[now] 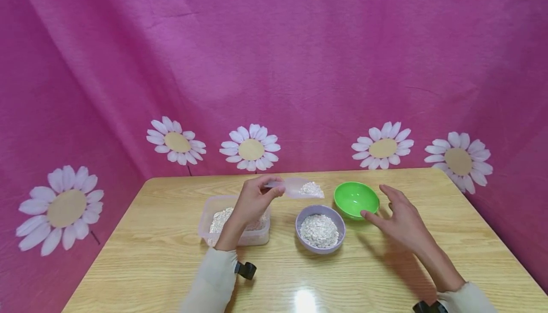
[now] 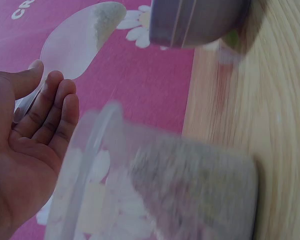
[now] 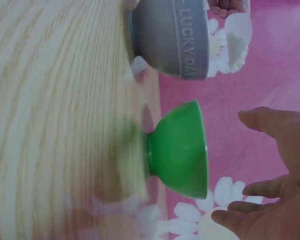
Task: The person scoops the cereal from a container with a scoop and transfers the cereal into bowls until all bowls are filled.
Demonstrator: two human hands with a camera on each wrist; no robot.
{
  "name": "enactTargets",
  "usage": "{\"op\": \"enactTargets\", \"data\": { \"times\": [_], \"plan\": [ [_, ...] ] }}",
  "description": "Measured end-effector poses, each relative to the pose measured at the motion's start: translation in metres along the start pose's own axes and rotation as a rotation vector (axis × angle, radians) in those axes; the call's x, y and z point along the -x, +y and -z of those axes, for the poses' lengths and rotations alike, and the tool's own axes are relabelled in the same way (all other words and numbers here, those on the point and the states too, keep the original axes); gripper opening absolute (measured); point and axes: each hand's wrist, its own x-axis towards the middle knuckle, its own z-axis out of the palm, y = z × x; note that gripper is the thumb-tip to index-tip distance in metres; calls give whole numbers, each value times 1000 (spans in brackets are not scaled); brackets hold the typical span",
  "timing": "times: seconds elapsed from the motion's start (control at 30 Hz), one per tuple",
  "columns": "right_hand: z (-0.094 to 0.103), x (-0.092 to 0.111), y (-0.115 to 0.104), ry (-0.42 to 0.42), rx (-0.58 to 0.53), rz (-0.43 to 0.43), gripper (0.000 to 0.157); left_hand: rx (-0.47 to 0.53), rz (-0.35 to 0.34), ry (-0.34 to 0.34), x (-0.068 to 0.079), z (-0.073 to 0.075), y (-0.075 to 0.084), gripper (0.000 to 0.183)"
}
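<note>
My left hand (image 1: 255, 198) pinches the handle of a translucent scoop (image 1: 293, 187) with pale flakes, like oats, heaped at its tip. The scoop is raised beyond a purple bowl (image 1: 316, 250), which holds a mound of the same flakes (image 1: 319, 230). Raised lettering shows on this bowl in the right wrist view. To its right a green bowl (image 1: 352, 198) stands upright with nothing inside. My right hand (image 1: 402, 221) hovers at the green bowl's right side, thumb and fingers spread; in the right wrist view a gap separates them from the bowl (image 3: 182, 150).
Below my left forearm stands a clear plastic tub (image 1: 257, 239) partly filled with flakes. Everything rests on a light wooden table (image 1: 141, 256). A pink cloth (image 1: 299, 65) printed with white daisies hangs behind and beside the table.
</note>
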Motion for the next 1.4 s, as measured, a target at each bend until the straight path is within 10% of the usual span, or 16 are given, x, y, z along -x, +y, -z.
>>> {"op": "enactTargets", "data": {
  "times": [0.87,1.4],
  "plan": [
    [-22,-14,21,-116,-132,-55,106,-223,-89,-301,-54,-57,20,20],
    [-23,-14,21,-129,-159,-84,105,-499,-323,-400,-78,-61,50,20]
  ]
}}
